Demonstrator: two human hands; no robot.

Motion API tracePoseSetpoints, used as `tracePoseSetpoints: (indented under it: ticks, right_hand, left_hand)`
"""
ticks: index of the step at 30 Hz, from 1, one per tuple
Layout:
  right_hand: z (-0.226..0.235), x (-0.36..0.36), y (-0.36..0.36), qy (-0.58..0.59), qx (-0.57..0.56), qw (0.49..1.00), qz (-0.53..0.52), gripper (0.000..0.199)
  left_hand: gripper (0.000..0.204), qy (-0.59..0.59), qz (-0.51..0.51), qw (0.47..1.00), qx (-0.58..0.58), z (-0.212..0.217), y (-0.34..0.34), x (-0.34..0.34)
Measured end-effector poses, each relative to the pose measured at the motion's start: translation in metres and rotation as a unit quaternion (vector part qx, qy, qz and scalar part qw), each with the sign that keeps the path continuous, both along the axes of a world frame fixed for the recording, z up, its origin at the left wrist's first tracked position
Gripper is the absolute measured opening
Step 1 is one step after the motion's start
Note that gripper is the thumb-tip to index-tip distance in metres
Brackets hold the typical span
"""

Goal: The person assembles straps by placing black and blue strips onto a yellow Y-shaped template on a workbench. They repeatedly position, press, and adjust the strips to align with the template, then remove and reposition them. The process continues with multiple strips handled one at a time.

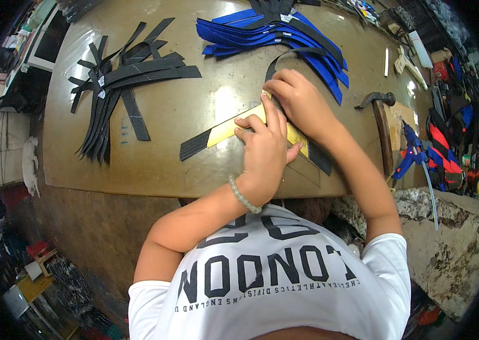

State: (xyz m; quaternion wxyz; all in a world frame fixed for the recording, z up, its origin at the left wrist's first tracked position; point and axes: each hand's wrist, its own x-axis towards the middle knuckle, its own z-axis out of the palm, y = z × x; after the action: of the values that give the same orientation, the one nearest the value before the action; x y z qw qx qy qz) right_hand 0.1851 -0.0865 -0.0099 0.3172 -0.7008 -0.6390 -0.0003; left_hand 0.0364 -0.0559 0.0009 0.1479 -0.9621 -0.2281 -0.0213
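Note:
Black webbing straps (195,145) lie in an upside-down V on the table in front of me, with a yellow strip (221,133) on top along both arms. My left hand (263,148) presses down on the yellow strip with its fingers spread; a pale beaded bracelet circles that wrist. At the peak of the V, the fingers of my right hand (299,102) are pinched on the black strap. From there a loose length of black strap (296,51) arcs up and right toward the blue pile. My fingers hide the exact spot of the pinch.
Bundled black straps (137,73) lie at the left of the brown table (166,175). A pile of blue and black straps (273,34) is at the back. On the right are a hammer (383,127), a blue glue gun (411,150) and a white tool (409,65).

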Motion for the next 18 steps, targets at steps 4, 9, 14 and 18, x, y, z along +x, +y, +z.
tracePoseSetpoints:
  ticks: [4,9,14,18]
  right_hand:
    - [0.005,0.001,-0.011,-0.015,0.011,0.999,-0.026,0.02]
    - [0.009,-0.01,-0.006,0.14,0.071,0.987,-0.034,0.017]
    - [0.002,-0.029,0.005,0.116,0.034,0.992,-0.035,0.013]
    - [0.008,-0.032,0.009,0.088,0.013,0.995,-0.049,0.011]
  left_hand:
    - [0.089,-0.004,-0.004,1.0,-0.001,0.0,0.001,-0.001]
    - [0.088,-0.017,-0.005,1.0,-0.006,-0.001,0.0,-0.002]
    - [0.082,-0.134,-0.02,0.981,-0.14,-0.006,0.002,-0.026]
    - [0.073,-0.216,-0.048,0.953,-0.209,-0.014,0.013,-0.069]
